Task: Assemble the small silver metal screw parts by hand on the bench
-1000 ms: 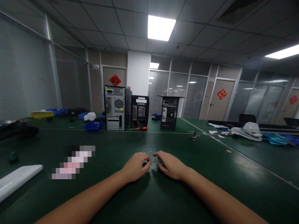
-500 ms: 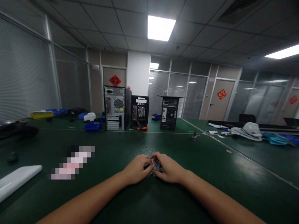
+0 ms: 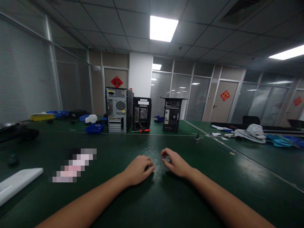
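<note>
Low over the green table (image 3: 133, 205), my right hand (image 3: 177, 163) is closed round a small round grey part with spokes (image 3: 167, 158). Its kind is hard to tell at this size; it resembles a little wheel or fan. To its left, my left hand (image 3: 140, 169) rests near the tabletop with curled fingers and the thumb apart from them. Nothing clear shows between them, though a dark gap lies inside the curl. The two hands are apart, with a strip of table between them.
Three computer cases (image 3: 117, 109) stand at the back, with a red-handled screwdriver (image 3: 144, 130) before the middle one. A small metal part (image 3: 197, 138) stands at the right. A blue tray (image 3: 94, 128), a white panel (image 3: 20, 183) and a white hat (image 3: 253, 134) lie farther out.
My hands have separated. The right hand has moved right and slightly up with the round grey part, and the left hand has come off it.
</note>
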A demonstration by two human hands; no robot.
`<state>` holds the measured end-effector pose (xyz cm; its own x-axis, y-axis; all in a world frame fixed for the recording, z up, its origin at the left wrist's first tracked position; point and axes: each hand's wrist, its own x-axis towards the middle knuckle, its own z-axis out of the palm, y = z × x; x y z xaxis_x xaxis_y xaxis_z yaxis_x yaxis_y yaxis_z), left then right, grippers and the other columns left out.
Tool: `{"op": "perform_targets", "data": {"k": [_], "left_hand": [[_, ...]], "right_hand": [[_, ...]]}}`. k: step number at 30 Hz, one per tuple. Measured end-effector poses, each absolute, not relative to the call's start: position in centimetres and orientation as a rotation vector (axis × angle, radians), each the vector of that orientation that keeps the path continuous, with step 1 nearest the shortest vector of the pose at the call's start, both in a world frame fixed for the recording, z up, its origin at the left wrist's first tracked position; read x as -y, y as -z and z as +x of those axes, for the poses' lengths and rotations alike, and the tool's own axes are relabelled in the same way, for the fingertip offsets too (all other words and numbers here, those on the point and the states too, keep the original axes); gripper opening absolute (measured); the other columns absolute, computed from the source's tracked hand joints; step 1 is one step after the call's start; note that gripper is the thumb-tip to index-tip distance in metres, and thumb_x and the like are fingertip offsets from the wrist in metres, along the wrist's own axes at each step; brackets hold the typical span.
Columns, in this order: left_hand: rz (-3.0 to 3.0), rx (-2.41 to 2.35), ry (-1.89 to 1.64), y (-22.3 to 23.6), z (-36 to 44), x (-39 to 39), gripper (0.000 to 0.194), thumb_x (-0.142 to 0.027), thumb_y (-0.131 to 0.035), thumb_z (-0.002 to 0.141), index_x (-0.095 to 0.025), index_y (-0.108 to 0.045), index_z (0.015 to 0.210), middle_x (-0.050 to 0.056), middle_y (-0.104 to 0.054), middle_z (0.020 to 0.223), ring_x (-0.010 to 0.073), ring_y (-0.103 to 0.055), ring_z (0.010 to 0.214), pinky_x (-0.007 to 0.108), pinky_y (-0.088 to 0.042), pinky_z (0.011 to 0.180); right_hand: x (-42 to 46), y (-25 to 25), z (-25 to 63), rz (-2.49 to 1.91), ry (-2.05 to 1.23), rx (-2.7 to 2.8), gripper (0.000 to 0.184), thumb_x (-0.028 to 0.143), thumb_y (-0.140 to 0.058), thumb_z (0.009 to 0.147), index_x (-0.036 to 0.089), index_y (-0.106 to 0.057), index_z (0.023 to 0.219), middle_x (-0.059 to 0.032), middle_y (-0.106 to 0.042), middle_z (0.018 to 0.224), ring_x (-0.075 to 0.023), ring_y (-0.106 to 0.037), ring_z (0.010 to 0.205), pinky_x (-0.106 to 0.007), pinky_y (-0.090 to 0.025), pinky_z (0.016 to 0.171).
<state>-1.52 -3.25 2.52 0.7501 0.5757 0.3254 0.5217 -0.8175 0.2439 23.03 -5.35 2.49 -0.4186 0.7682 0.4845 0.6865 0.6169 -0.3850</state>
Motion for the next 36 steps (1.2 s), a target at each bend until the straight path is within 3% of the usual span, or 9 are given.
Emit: {"op": "perform_targets", "data": {"k": [5,12,18,25,31,36], "left_hand": [[2.85,-1.07,-0.565,-1.8,-3.4,0.9,0.026,-0.037,-0.05,0.095,-0.023,-0.072,0.1,0.007,-0.068,0.106,0.0229,-0.061,0.099,0.036,-0.044,0.09],[2.747,-1.535,-0.53,-1.2,-6.0,-1.8,0.03,-0.038,-0.051,0.092,-0.022,-0.071,0.108,0.011,-0.063,0.117,0.027,-0.059,0.108,0.04,-0.045,0.095],[2.766,-1.567,-0.489,-0.8,-6.1,-2.3,0.035,-0.04,-0.048,0.092,-0.02,-0.069,0.112,0.012,-0.064,0.114,0.0279,-0.06,0.107,0.04,-0.047,0.093],[2.76,-1.558,-0.465,-1.2,-5.9,-1.9,0.035,-0.04,-0.048,0.092,-0.021,-0.069,0.113,0.012,-0.065,0.114,0.0285,-0.06,0.106,0.04,-0.047,0.092],[2.754,-1.552,-0.463,-1.3,-5.9,-1.8,0.034,-0.04,-0.048,0.092,-0.022,-0.069,0.112,0.012,-0.065,0.115,0.028,-0.06,0.107,0.039,-0.047,0.092],[2.777,-1.548,-0.464,-1.2,-6.0,-2.0,0.034,-0.04,-0.047,0.093,-0.021,-0.068,0.113,0.012,-0.065,0.115,0.0281,-0.06,0.107,0.04,-0.047,0.091]], "right_hand": [[1.9,-1.1,30.6,-1.354,-0.156,1.845,0.018,0.026,-0.052,0.086,0.018,-0.059,0.101,-0.0032,-0.064,0.093,-0.0183,-0.06,0.085,-0.033,-0.047,0.08],[-0.9,1.9,40.3,-1.709,-0.233,1.364,0.024,0.03,-0.055,0.08,0.016,-0.066,0.097,-0.007,-0.069,0.093,-0.0203,-0.065,0.082,-0.033,-0.049,0.078],[-2.0,2.9,41.3,-1.766,-0.23,1.305,0.023,0.029,-0.063,0.077,0.019,-0.068,0.097,-0.0051,-0.072,0.093,-0.0195,-0.067,0.085,-0.032,-0.05,0.08],[-1.7,2.4,41.7,-1.682,-0.256,1.192,0.032,0.033,-0.063,0.078,0.016,-0.07,0.104,-0.0086,-0.074,0.092,-0.021,-0.069,0.079,-0.032,-0.052,0.071],[-0.1,0.1,43.9,-1.652,-0.01,1.162,0.041,0.04,-0.054,0.085,0.017,-0.075,0.112,-0.0122,-0.076,0.108,-0.0284,-0.068,0.102,-0.04,-0.05,0.091],[1.6,-0.5,45.4,-1.667,-0.121,1.323,0.037,0.043,-0.067,0.078,0.018,-0.078,0.102,-0.011,-0.077,0.105,-0.0305,-0.069,0.103,-0.043,-0.048,0.097]]}}
